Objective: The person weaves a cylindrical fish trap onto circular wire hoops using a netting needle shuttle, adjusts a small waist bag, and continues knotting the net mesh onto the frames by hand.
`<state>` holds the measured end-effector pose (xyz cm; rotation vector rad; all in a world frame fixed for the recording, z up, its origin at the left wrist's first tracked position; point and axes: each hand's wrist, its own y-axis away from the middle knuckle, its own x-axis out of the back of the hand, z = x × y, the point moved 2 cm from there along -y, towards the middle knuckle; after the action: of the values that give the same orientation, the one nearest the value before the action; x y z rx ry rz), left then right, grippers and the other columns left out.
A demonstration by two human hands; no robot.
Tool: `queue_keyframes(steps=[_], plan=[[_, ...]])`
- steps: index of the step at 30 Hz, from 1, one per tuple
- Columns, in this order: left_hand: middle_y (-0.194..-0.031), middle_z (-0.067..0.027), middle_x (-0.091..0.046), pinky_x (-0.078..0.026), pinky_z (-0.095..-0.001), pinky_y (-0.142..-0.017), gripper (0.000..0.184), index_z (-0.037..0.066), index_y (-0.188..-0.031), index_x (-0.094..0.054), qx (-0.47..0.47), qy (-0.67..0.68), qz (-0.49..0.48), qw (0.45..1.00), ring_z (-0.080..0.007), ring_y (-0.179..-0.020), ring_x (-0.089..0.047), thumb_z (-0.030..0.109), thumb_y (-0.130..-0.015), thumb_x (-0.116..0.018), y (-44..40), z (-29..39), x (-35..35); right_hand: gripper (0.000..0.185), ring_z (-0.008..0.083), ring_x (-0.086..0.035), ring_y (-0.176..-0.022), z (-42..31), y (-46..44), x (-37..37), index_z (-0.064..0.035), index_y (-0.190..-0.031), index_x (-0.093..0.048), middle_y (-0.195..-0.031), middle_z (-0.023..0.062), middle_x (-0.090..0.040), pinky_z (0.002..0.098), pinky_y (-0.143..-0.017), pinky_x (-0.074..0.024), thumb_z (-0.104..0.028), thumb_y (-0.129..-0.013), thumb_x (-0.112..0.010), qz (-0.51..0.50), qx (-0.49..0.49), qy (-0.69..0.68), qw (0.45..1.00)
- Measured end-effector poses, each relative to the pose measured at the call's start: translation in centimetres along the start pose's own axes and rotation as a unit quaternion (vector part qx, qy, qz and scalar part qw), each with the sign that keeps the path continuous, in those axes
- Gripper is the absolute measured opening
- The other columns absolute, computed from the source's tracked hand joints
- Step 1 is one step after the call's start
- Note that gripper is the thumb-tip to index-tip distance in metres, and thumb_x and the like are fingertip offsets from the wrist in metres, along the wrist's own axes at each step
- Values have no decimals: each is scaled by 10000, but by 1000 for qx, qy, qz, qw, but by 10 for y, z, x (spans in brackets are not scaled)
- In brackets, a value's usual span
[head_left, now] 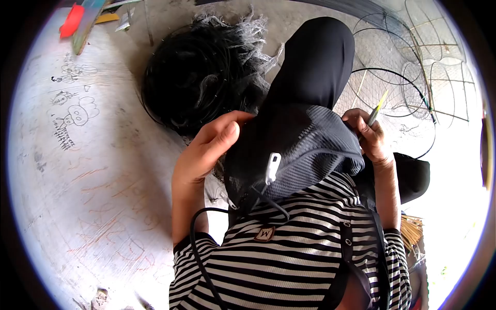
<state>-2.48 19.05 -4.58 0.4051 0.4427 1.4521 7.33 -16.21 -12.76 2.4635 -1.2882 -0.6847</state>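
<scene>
My left hand [209,147] is beside the left edge of a black ribbed bag [315,150] that lies over my lap. Its thumb and forefinger are stretched out, while the tips of the other fingers are hidden behind dark material. A white zipper pull [273,168] shows on the bag. At the bag's right edge, my right hand [369,137] is closed around a slim grey pointed tool [378,109] with a yellow-green tip sticking up. What kind of tool it is I cannot make out.
A large black coil [186,77] with frayed grey strands [253,39] lies ahead on the left. Wire hoops with netting [408,67] stand ahead on the right. A pale board with drawings [77,119] is at left; a bundle of thin sticks [412,230] is by my right elbow.
</scene>
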Motion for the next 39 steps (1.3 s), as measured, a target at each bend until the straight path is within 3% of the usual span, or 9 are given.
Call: queue_keyframes(steps=[2,7,12,15,18,22,28,36,39], plan=[[-1133,-107,-666,-407,-294,-1024,596,-87,-1303,-594,-19,-3,32,999,-176,-1113,-582,419,-988,-578,11,17,-8,366,72,-487,-839,-6,1,-22,-18,-1142,-593,-973,-14,-582,231,-799,-394,-365,-1023,-587,30,45,25,998],[-746,70,-532,-344,-185,-718,572,-92,-1274,-624,-31,-12,27,999,-22,-730,-474,391,-969,-610,31,56,-15,134,88,-497,-918,19,-4,-42,-58,-1093,-541,-994,-5,-550,244,-890,-399,-175,-1039,-578,90,167,-10,982],[-694,59,-493,-299,-210,-522,371,-61,-1265,-608,-148,-40,-4,988,-12,-592,-401,214,-1016,-622,33,64,-22,100,92,-579,-870,38,-10,-53,-51,-1094,-532,-983,48,-631,267,-849,-491,-141,-1054,-535,107,252,-148,950],[-641,102,-409,-230,-200,-550,530,-97,-1257,-614,-127,-30,26,991,-5,-564,-319,352,-978,-641,32,66,-29,104,91,-584,-850,35,-10,-59,-50,-1091,-529,-974,48,-630,262,-829,-497,-148,-1056,-530,142,264,-139,944],[-705,83,-484,-274,-196,-572,403,-91,-1235,-622,-116,-7,5,993,-10,-608,-367,224,-985,-646,33,68,-28,137,75,-582,-825,39,-15,-62,-44,-1120,-530,-943,30,-614,241,-802,-501,-167,-1059,-528,118,266,-152,945],[-786,-9,-624,-447,-199,-615,209,-52,-1136,-643,-175,-18,3,984,-43,-696,-545,70,-968,-673,33,63,-30,185,49,-558,-770,40,-16,-68,-33,-1146,-535,-881,-8,-584,210,-744,-489,-197,-1061,-532,135,249,-176,943],[-834,-65,-661,-474,-217,-615,231,-59,-1140,-641,-264,-129,17,956,-81,-694,-589,75,-956,-684,33,69,-32,205,29,-538,-749,43,-23,-58,-30,-1136,-556,-859,-30,-569,187,-724,-471,-220,-1065,-523,106,250,-164,948],[-882,-87,-674,-505,-229,-679,191,-59,-1114,-639,-277,-134,36,951,-110,-754,-626,45,-957,-667,31,67,-33,198,38,-565,-791,38,-23,-60,-37,-1136,-569,-894,-17,-595,200,-761,-487,-214,-1068,-515,99,247,-226,937],[-871,-80,-659,-490,-225,-705,173,-60,-1108,-638,-272,-122,33,954,-109,-773,-611,28,-960,-649,30,67,-31,189,50,-580,-823,31,-18,-64,-35,-1134,-573,-926,-5,-616,207,-784,-488,-202,-1069,-512,117,243,-173,947]])
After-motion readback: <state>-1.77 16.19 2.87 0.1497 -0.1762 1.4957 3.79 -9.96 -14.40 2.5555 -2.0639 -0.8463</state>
